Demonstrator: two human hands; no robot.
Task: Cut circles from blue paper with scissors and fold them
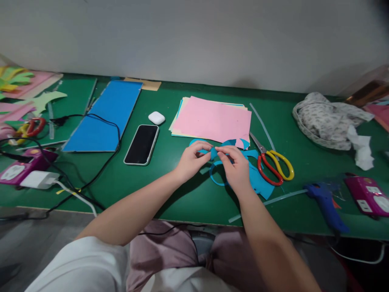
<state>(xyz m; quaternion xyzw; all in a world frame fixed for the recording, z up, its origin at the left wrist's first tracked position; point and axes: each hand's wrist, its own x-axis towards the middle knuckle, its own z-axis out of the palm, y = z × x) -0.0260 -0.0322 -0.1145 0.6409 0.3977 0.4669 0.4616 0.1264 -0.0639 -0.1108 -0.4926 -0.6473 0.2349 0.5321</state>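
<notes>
Between my two hands is a small blue paper piece (pixel 213 153), pinched at its edges. My left hand (pixel 194 160) has thumb and fingers closed on its left side. The fingertips of my right hand (pixel 235 164) grip it from the right. Just below lies or hangs a ring-shaped blue paper strip (pixel 217 180); whether it joins the held piece I cannot tell. Cut blue paper (pixel 263 184) rests beside my right wrist. Scissors (pixel 273 162) with red and yellow handles lie to the right, blades pointing up-left.
A stack of coloured paper (pixel 212 117) lies behind my hands. Left are a phone (pixel 141 144), a white earbud case (pixel 157 118) and a blue board (pixel 105 117). A blue glue gun (pixel 326 205) with a clear glue stick (pixel 285 197) and a purple power strip (pixel 367 194) are at right.
</notes>
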